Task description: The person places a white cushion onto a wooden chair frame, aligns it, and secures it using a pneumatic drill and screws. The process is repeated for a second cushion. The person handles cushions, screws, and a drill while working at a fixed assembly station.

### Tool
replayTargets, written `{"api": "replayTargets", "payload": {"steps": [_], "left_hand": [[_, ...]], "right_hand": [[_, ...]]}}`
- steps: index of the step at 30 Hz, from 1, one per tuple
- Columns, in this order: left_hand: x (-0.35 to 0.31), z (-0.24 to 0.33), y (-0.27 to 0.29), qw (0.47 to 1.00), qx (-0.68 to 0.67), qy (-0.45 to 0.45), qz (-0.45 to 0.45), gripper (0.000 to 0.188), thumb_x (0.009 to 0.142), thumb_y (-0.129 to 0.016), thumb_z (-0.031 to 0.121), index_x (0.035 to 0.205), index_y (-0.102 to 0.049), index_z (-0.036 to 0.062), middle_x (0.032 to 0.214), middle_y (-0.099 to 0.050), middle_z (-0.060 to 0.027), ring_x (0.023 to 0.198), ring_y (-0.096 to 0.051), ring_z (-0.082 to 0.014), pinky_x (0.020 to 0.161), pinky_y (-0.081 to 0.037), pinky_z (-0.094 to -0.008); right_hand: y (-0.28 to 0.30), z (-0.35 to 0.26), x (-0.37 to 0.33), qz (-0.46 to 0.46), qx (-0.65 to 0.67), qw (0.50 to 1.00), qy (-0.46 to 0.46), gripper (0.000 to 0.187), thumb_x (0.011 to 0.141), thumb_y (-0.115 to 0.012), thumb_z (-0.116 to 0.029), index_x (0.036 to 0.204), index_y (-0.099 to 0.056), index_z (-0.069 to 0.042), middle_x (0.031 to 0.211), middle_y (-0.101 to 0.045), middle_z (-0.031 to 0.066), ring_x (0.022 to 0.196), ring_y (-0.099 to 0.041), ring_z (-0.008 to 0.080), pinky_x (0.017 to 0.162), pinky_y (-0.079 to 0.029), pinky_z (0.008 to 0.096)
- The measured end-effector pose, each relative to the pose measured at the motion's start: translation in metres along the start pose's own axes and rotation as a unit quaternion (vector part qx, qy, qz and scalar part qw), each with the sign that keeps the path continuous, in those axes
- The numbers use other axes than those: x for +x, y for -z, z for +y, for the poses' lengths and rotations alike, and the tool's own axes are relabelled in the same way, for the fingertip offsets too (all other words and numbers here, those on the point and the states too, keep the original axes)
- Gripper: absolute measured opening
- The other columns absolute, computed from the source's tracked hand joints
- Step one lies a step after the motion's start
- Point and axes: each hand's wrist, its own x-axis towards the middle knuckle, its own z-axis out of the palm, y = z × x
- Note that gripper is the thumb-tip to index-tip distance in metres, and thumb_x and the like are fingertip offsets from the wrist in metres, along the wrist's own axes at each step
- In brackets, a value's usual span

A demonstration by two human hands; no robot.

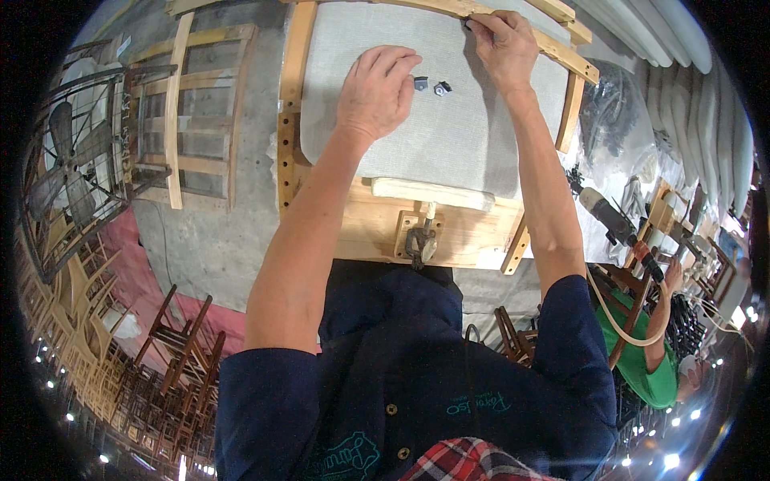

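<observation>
A light grey fabric-covered panel (449, 144) lies in front of me within a wooden frame. On it are two small dark blue-black pieces: a flat bracket-like one (421, 82) and one with a shiny round metal centre (442, 88). My left hand (377, 92) rests over the panel, fingers loosely bent and thumb apart, close beside the flat piece. At the panel's far edge, by the wooden rail (553, 50), my right hand (507, 50) pinches a small black piece (468, 23) between thumb and fingertips. Its exact kind cannot be made out.
A padded bar on a metal clamp (421, 240) presses at the panel's near edge. Right of the bench are a power tool (607, 215), a hose and a person in green (650, 369). A standing fan (68, 164), wooden pallet (196, 120) and stacked chair frames are on the left.
</observation>
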Motion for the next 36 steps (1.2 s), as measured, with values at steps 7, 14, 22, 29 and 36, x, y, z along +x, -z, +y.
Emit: {"api": "replayTargets", "payload": {"steps": [7, 14, 22, 29, 36], "left_hand": [[0.0, 0.0, 0.0, 1.0, 0.003, -0.005, 0.005, 0.03, 0.093, -0.057, 0.011, 0.121, -0.067, 0.0086, 0.127, -0.064, -0.0069, 0.121, -0.056, -0.0296, 0.107, -0.048, -0.0434], [0.003, -0.002, -0.005, 1.0, -0.017, -0.01, 0.018, 0.031, 0.09, -0.061, 0.008, 0.12, -0.067, 0.0088, 0.125, -0.065, -0.0073, 0.12, -0.057, -0.0305, 0.106, -0.049, -0.0443], [0.0, -0.004, -0.005, 1.0, -0.001, -0.009, 0.022, 0.029, 0.09, -0.061, 0.011, 0.118, -0.068, 0.0105, 0.124, -0.065, -0.0047, 0.12, -0.057, -0.028, 0.105, -0.049, -0.0438], [0.002, -0.003, -0.005, 1.0, -0.01, -0.013, 0.02, 0.034, 0.087, -0.064, 0.007, 0.121, -0.067, 0.0083, 0.126, -0.065, -0.0078, 0.12, -0.058, -0.031, 0.105, -0.048, -0.0446], [0.004, -0.002, -0.005, 1.0, 0.013, -0.015, 0.01, 0.031, 0.089, -0.063, 0.01, 0.119, -0.069, 0.0077, 0.125, -0.065, -0.0066, 0.12, -0.058, -0.0281, 0.105, -0.048, -0.0431]], "right_hand": [[0.002, 0.002, 0.004, -0.06, 0.042, 0.991, -0.111, 0.022, 0.084, -0.085, -0.027, 0.096, -0.08, -0.009, 0.093, -0.072, 0.0071, 0.079, -0.072, 0.0209, 0.071, -0.058, 0.0315], [0.01, -0.004, 0.006, -0.05, 0.072, 0.99, -0.114, 0.019, 0.089, -0.078, -0.02, 0.104, -0.078, -0.008, 0.094, -0.074, 0.0077, 0.079, -0.071, 0.0181, 0.073, -0.057, 0.0292], [0.05, -0.097, -0.072, -0.05, 0.239, 0.917, -0.315, 0.028, 0.086, -0.082, -0.025, 0.105, -0.076, -0.005, 0.091, -0.074, 0.0103, 0.085, -0.071, 0.0195, 0.075, -0.056, 0.0327], [0.046, -0.086, -0.071, -0.063, 0.147, 0.957, -0.241, 0.011, 0.087, -0.078, -0.013, 0.097, -0.078, -0.007, 0.09, -0.073, 0.0099, 0.075, -0.068, 0.0193, 0.068, -0.055, 0.0322], [0.078, 0.049, -0.066, 0.034, 0.006, 0.975, -0.217, 0.015, 0.085, -0.077, -0.011, 0.1, -0.076, -0.01, 0.09, -0.073, 0.0116, 0.076, -0.071, 0.0277, 0.07, -0.057, 0.0364]]}}
